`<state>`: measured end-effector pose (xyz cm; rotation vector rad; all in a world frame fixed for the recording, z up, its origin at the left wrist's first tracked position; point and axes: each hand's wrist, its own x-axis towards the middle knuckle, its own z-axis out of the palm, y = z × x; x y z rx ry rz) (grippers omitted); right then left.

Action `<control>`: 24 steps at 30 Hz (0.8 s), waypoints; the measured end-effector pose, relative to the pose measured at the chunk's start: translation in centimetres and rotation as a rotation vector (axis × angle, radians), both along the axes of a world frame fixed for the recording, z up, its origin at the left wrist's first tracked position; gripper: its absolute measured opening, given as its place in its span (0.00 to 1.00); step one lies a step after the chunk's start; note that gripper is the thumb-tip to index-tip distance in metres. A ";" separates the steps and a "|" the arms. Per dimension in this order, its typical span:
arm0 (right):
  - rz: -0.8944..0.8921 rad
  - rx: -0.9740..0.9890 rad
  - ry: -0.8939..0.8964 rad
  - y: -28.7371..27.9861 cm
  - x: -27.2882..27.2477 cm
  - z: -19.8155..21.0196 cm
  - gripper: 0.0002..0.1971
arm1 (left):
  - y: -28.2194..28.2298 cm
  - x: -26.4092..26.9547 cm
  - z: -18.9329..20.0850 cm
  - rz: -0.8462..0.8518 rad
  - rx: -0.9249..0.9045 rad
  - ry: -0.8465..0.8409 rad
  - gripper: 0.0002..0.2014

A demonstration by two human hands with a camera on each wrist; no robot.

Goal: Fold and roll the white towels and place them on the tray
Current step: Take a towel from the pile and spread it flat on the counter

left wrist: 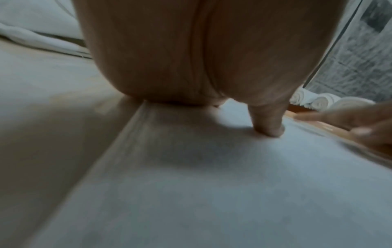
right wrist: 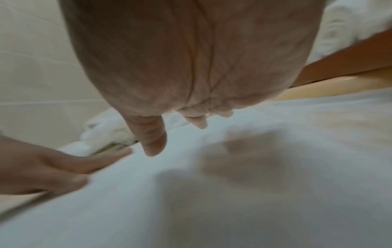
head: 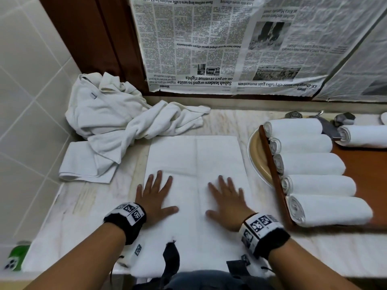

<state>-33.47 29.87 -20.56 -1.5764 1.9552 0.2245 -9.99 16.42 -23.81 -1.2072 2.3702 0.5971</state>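
A white towel (head: 194,162) lies spread flat on the counter in front of me, with a crease down its middle. My left hand (head: 155,195) presses flat on its left half, fingers straight and spread. My right hand (head: 227,199) presses flat on its right half in the same way. Both wrist views are blurred and show a palm (left wrist: 191,55) and a thumb (right wrist: 152,139) over the towel (left wrist: 212,184) (right wrist: 233,201). Several rolled white towels (head: 314,166) lie side by side on the brown wooden tray (head: 274,170) at the right. Another roll (head: 364,136) lies at the tray's far right.
A heap of loose white towels (head: 125,116) sits at the back left, over a folded one (head: 83,164). A tan plate (head: 257,155) lies under the tray's left edge. Newspaper (head: 230,45) covers the wall behind. A green phone (head: 15,258) lies at the near left corner.
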 end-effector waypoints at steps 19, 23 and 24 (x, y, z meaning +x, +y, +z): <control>0.166 -0.032 -0.020 4.6 0.0 -3.6 0.49 | 16.8 2.1 -1.8 0.254 -0.202 0.089 0.44; 0.050 -0.054 0.006 7.5 -1.4 -3.9 0.46 | 16.6 1.6 -2.5 0.274 -0.225 0.092 0.45; 0.011 -0.058 0.022 8.7 -1.8 -3.9 0.44 | 16.6 1.6 -2.6 0.275 -0.231 0.097 0.45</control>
